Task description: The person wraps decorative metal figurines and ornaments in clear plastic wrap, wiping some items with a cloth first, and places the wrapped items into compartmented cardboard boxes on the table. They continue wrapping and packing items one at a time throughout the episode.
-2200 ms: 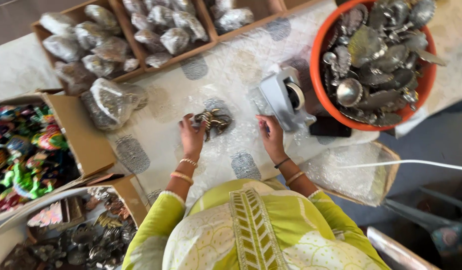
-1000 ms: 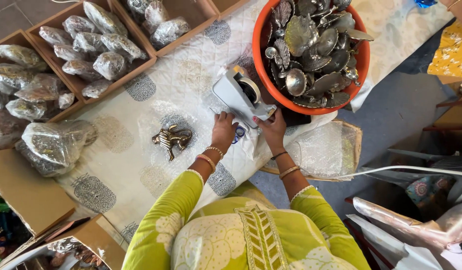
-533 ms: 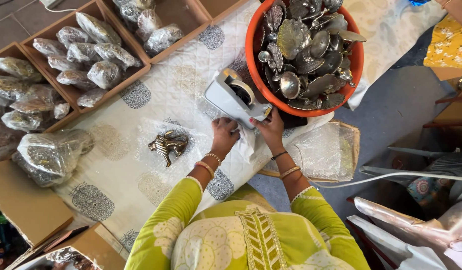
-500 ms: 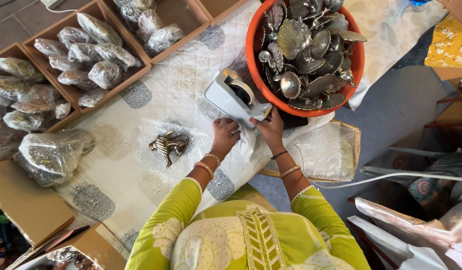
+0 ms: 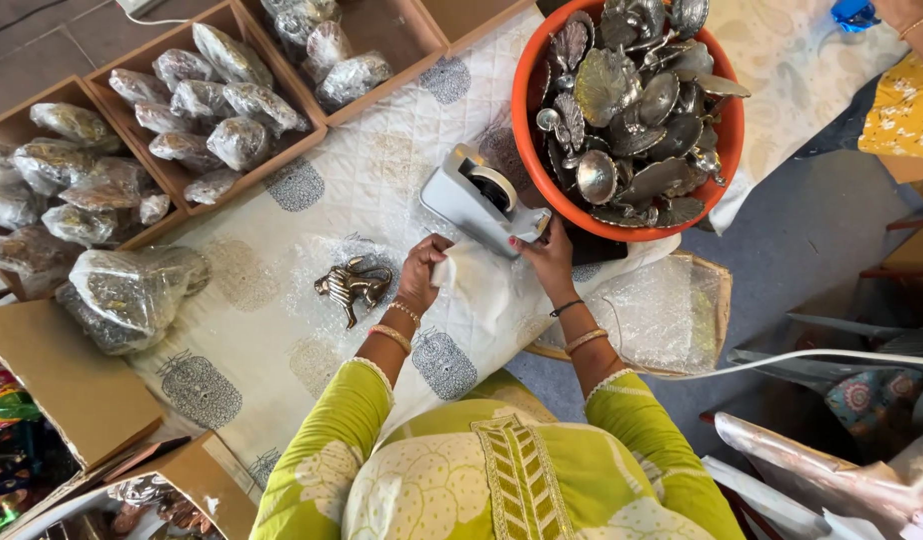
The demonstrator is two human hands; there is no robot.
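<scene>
Left hand (image 5: pixel 422 272) pinches a bubble-wrapped bundle (image 5: pixel 477 285); right hand (image 5: pixel 550 262) grips the grey tape dispenser (image 5: pixel 479 200); the small brass animal figure (image 5: pixel 354 285) lies unwrapped.

Floor (image 5: pixel 812 220): grey, bare, matte.
Table cover (image 5: pixel 282 270): cream quilted cloth, dark printed motifs.
Boxes (image 5: pixel 72 390): brown cardboard, along the table's edges.
Light: even, soft, no hard shadows.

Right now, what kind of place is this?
Probably a packing area for metal craft goods: an orange tub of metal dishes, wooden trays of plastic-wrapped pieces, and a tape dispenser by the right hand.
</scene>
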